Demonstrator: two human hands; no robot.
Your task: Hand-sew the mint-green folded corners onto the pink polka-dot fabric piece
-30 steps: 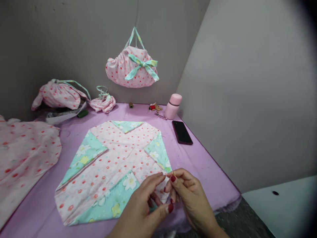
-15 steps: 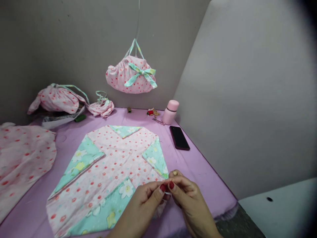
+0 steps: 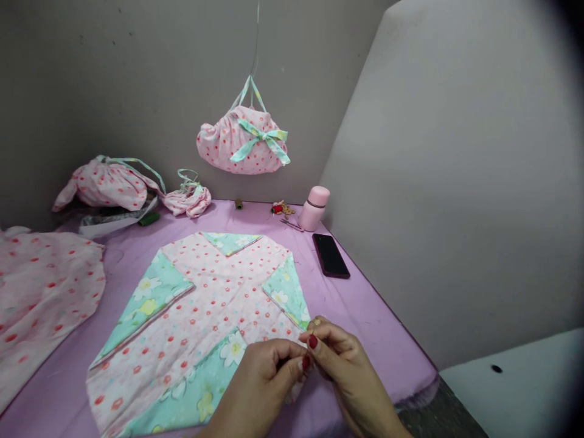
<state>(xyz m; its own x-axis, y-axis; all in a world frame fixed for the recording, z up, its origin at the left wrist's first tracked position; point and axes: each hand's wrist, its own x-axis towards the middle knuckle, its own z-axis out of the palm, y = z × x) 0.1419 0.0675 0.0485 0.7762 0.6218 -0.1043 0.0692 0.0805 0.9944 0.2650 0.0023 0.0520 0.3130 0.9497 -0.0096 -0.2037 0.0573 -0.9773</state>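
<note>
My left hand [image 3: 276, 372] and my right hand [image 3: 340, 356] meet over the front right edge of a pink dotted cloth [image 3: 219, 298]. Thumb and forefinger are pinched on each hand, with the fingertips almost touching. Whatever lies between them is too small and hidden to name. The cloth is spread flat, its mint floral corners folded inward, such as the left corner flap [image 3: 148, 298] and the front flap [image 3: 201, 386].
A phone [image 3: 331, 255], pink flask [image 3: 314, 208], small scissors [image 3: 292, 225] and red thread spool [image 3: 277, 209] sit at the back right. A bow-tied pouch [image 3: 246, 143] hangs above. Another pouch [image 3: 112, 185] and dotted fabric [image 3: 45, 292] lie left.
My fingertips have moved slightly apart: the left thumb has dropped lower, and the right thumb and forefinger now sit a little above it. The cloth lies as before.
</note>
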